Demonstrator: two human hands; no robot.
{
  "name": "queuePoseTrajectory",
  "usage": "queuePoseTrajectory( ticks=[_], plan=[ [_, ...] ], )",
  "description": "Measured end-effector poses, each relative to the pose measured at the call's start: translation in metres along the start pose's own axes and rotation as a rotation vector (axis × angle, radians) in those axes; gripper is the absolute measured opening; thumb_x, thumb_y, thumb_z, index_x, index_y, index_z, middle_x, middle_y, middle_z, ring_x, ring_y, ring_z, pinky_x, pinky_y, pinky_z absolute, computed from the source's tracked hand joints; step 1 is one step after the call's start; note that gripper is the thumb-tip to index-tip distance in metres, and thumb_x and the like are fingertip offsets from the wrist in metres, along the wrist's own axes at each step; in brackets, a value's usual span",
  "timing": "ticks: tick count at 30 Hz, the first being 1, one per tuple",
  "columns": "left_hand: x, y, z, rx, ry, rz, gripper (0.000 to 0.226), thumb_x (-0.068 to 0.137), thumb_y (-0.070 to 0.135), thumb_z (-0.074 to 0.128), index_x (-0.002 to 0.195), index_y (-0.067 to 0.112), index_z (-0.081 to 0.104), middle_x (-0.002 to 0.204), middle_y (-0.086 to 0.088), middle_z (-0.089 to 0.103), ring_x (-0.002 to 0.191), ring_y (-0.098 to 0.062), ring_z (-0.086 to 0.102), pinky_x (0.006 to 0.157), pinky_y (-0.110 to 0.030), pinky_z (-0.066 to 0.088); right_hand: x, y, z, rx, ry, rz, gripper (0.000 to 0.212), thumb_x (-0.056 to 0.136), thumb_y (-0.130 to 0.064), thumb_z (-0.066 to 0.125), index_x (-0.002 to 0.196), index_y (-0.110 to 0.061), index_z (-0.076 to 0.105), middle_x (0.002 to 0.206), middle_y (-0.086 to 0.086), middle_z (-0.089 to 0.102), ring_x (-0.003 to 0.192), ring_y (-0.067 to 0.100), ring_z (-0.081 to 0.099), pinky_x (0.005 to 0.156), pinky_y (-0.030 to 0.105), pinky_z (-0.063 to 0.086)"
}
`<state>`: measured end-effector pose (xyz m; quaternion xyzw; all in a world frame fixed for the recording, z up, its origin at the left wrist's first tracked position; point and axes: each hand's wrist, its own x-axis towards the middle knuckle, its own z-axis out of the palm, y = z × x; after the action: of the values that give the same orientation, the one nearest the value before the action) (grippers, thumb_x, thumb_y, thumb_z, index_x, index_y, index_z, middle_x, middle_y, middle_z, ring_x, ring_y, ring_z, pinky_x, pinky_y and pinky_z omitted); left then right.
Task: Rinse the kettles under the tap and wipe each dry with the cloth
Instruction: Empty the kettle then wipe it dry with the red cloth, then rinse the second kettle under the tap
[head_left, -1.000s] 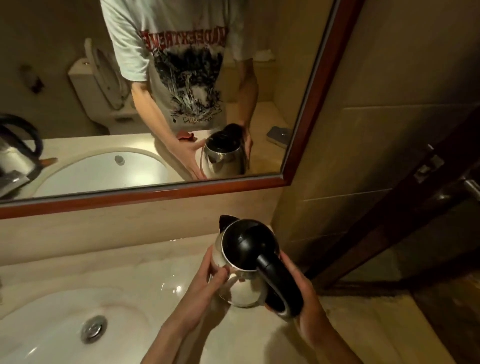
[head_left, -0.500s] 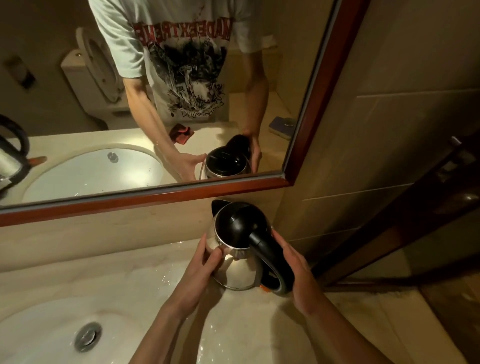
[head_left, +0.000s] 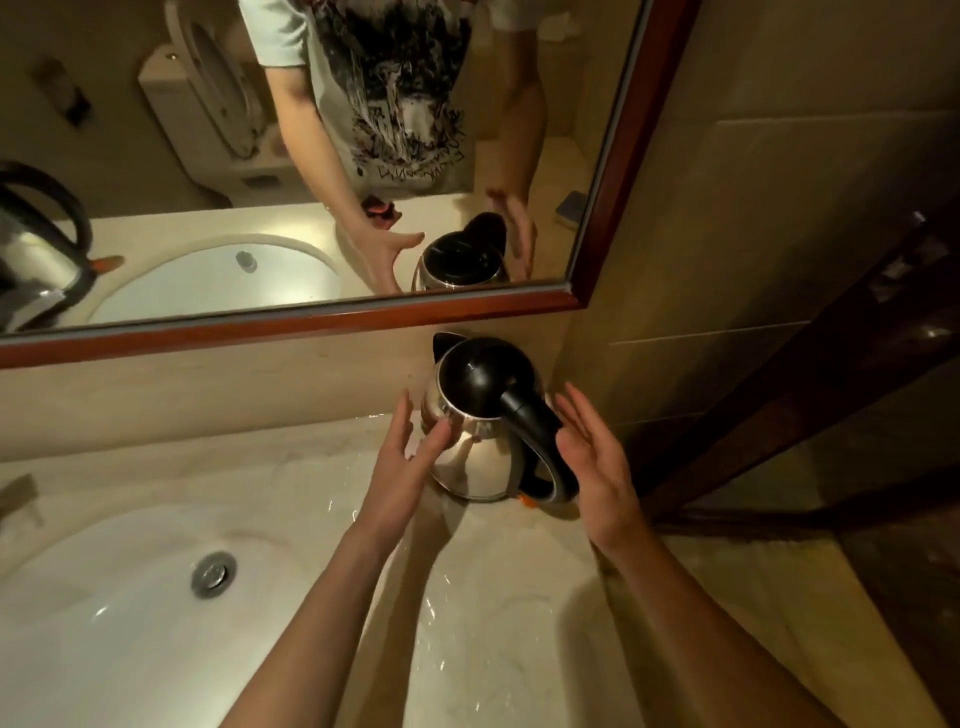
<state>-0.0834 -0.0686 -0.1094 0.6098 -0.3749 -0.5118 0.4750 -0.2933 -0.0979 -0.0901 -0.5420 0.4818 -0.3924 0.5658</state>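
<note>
A steel kettle (head_left: 480, 452) with a black lid and black handle stands upright on the wet marble counter (head_left: 498, 597), in the back right corner under the mirror. My left hand (head_left: 402, 475) hovers at its left side with fingers spread, the thumb close to the steel body. My right hand (head_left: 597, 467) is open beside the handle, a little apart from it. A second kettle (head_left: 36, 254) shows only as a reflection at the mirror's left edge. No cloth is in view.
A white oval basin (head_left: 104, 623) with a metal drain (head_left: 213, 574) fills the lower left. The wood-framed mirror (head_left: 311, 319) runs along the back wall. A tiled wall and dark door frame (head_left: 779, 395) close off the right. Part of the tap (head_left: 18, 496) shows at far left.
Both hands held the kettle and carried it back towards the mirror corner. It now stands on the counter, and both hands have let go and opened beside it.
</note>
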Motion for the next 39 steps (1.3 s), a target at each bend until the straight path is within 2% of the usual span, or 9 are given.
queuePoseTrajectory(
  ticks=[2, 6, 10, 16, 21, 25, 30, 32, 39],
  plan=[
    [-0.021, 0.009, 0.0, 0.057, 0.054, 0.086, 0.104, 0.068, 0.075, 0.06, 0.157, 0.04, 0.022, 0.161, 0.015, 0.029, 0.144, -0.003, 0.031, 0.115, -0.03, 0.03, -0.015, -0.011, 0.004, -0.204, 0.072, -0.128, 0.081, 0.083, -0.061, 0.066, 0.155, -0.036, 0.037, 0.153, -0.014, 0.047, 0.141, 0.0, 0.044, 0.117, 0.033, 0.041],
    [-0.071, 0.016, -0.012, 0.189, 0.088, 0.178, 0.096, 0.073, 0.071, 0.064, 0.156, 0.04, 0.026, 0.158, 0.018, 0.035, 0.138, 0.004, 0.039, 0.112, -0.026, 0.037, -0.043, -0.029, 0.024, -0.396, -0.003, -0.332, 0.078, 0.082, -0.061, 0.067, 0.15, -0.027, 0.047, 0.151, -0.031, 0.039, 0.146, -0.009, 0.029, 0.12, 0.025, 0.028],
    [-0.127, 0.019, -0.039, 0.22, 0.145, 0.166, 0.085, 0.076, 0.068, 0.064, 0.15, 0.05, 0.027, 0.152, 0.021, 0.041, 0.134, 0.002, 0.046, 0.115, -0.036, 0.039, -0.067, -0.035, 0.048, -0.527, -0.069, -0.427, 0.083, 0.082, -0.068, 0.065, 0.146, -0.016, 0.054, 0.157, -0.003, 0.046, 0.151, 0.007, 0.029, 0.125, 0.037, 0.025],
    [-0.207, 0.016, -0.098, 0.301, 0.268, 0.094, 0.08, 0.078, 0.066, 0.061, 0.149, 0.049, 0.027, 0.144, 0.02, 0.049, 0.128, 0.002, 0.052, 0.114, -0.04, 0.041, -0.123, -0.044, 0.115, -0.482, -0.317, -0.258, 0.093, 0.075, -0.081, 0.063, 0.151, -0.03, 0.046, 0.152, -0.012, 0.045, 0.129, -0.013, 0.031, 0.111, 0.031, 0.039],
    [-0.276, 0.008, -0.17, 0.357, 0.421, 0.083, 0.082, 0.087, 0.063, 0.065, 0.154, 0.039, 0.025, 0.148, 0.013, 0.048, 0.131, 0.002, 0.048, 0.116, -0.035, 0.038, -0.168, -0.053, 0.202, -0.492, -0.472, -0.272, 0.094, 0.076, -0.078, 0.066, 0.153, -0.029, 0.044, 0.151, -0.011, 0.045, 0.135, -0.001, 0.04, 0.113, 0.024, 0.032],
    [-0.34, -0.007, -0.251, 0.41, 0.537, 0.094, 0.084, 0.083, 0.072, 0.061, 0.152, 0.047, 0.02, 0.151, 0.015, 0.043, 0.134, 0.003, 0.043, 0.111, -0.025, 0.034, -0.207, -0.057, 0.28, -0.55, -0.484, -0.312, 0.105, 0.069, -0.084, 0.055, 0.152, -0.022, 0.045, 0.153, -0.004, 0.047, 0.14, 0.009, 0.042, 0.112, 0.021, 0.029],
    [-0.404, -0.019, -0.338, 0.426, 0.588, 0.083, 0.087, 0.083, 0.059, 0.061, 0.156, 0.04, 0.019, 0.154, 0.021, 0.03, 0.138, 0.002, 0.032, 0.109, -0.023, 0.028, -0.253, -0.06, 0.363, -0.576, -0.503, -0.291, 0.111, 0.069, -0.088, 0.053, 0.156, -0.021, 0.038, 0.156, -0.004, 0.043, 0.143, 0.012, 0.039, 0.117, 0.028, 0.031],
    [-0.419, -0.023, -0.368, 0.418, 0.602, 0.077, 0.089, 0.083, 0.058, 0.061, 0.158, 0.036, 0.018, 0.157, 0.018, 0.029, 0.142, -0.003, 0.031, 0.111, -0.025, 0.027, -0.267, -0.062, 0.391, -0.596, -0.529, -0.281, 0.11, 0.073, -0.09, 0.054, 0.158, -0.022, 0.035, 0.159, -0.004, 0.04, 0.145, 0.014, 0.037, 0.121, 0.034, 0.031],
    [-0.423, -0.028, -0.438, 0.317, 0.653, 0.058, 0.09, 0.081, 0.055, 0.063, 0.157, 0.037, 0.019, 0.148, 0.023, 0.033, 0.141, -0.005, 0.033, 0.115, -0.038, 0.031, -0.265, -0.063, 0.469, -0.65, -0.623, -0.283, 0.103, 0.076, -0.081, 0.057, 0.159, -0.024, 0.032, 0.162, -0.006, 0.036, 0.148, 0.011, 0.032, 0.113, 0.021, 0.022]
  ],
)
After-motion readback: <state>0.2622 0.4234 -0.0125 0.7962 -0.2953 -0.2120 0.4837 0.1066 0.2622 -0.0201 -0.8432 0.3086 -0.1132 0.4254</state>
